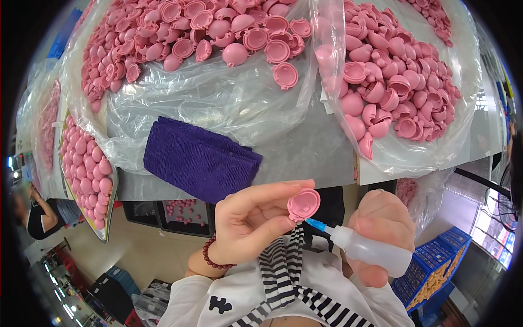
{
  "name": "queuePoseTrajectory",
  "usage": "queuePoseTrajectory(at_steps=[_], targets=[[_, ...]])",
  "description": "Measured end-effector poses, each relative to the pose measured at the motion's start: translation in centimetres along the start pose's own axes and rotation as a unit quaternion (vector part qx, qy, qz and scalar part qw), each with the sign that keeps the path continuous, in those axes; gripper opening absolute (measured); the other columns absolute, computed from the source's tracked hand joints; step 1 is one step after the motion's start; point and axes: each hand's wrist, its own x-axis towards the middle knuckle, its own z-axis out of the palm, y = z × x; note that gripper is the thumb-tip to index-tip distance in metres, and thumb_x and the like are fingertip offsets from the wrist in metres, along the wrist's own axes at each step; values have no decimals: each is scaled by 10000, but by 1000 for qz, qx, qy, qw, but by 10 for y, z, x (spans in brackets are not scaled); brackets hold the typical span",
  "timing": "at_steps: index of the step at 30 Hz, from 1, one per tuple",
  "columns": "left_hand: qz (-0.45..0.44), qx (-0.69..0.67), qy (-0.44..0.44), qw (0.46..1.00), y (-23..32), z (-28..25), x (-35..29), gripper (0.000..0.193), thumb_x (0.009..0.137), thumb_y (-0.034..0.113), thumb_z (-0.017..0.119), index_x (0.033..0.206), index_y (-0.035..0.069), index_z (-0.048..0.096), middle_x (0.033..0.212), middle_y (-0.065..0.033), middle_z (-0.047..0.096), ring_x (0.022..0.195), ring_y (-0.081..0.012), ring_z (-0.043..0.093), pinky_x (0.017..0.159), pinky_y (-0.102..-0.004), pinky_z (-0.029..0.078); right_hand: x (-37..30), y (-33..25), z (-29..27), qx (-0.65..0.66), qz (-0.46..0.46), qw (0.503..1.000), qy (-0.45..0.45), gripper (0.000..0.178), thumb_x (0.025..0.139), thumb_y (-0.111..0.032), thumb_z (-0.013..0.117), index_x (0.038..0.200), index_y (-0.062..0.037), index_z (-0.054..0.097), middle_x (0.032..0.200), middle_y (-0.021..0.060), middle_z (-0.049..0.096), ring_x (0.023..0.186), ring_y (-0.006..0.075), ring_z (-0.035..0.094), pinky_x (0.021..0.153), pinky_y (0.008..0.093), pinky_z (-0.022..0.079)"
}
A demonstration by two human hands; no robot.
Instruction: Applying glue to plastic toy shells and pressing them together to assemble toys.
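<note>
Between the thumb and fingers of my left hand (245,220) is a small pink plastic half-shell (304,205), its hollow side showing. My right hand (381,223) is wrapped round a translucent white squeeze bottle (377,252) with a blue needle tip (316,224). That tip points left and reaches the lower edge of the half-shell; whether it touches cannot be made out. Just beyond my left hand, a folded purple cloth (200,158) lies on the grey table (327,147).
Pink half-shells (218,30) heap on clear plastic sheeting (201,98) at the back. Another bag of pink shells (400,82) is at the right. Pink balls (86,169) fill a container at the left. A dark tray (188,215) sits below the table edge; blue crates (436,267) stand lower right.
</note>
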Motion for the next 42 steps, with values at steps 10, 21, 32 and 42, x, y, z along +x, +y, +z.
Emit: queuePoseTrajectory(at_steps=[10,21,32,42], targets=[[16,-31,-78,996,3,-9,2,383,766,-127,477,1140,-108,394,1156,-241,455,1052,-257,491,887,-344,416,3,-4,1,3,18,999,30,561,685,-482,626,814,64,614,549,16,488,405,104,401,343,223,250],[7,-4,-38,999,5,-6,0,378,736,-78,552,1094,-96,430,1101,-268,481,988,-254,527,837,-325,441,2,-2,-4,-38,1,996,-77,645,812,-541,406,933,81,523,573,37,420,459,122,385,387,239,253],[59,70,-16,996,6,-6,1,357,679,-135,579,1029,-106,514,1066,-224,506,937,-246,562,784,-302,492,3,-1,0,-54,-1,997,-63,669,817,-556,375,944,84,521,569,36,415,443,113,373,353,226,228],[115,227,10,967,6,-7,-2,352,639,-97,627,984,-75,559,1018,-224,544,870,-243,590,740,-279,487,-2,2,1,-50,-7,997,-59,655,818,-546,386,944,82,523,602,40,423,468,124,373,393,233,257]])
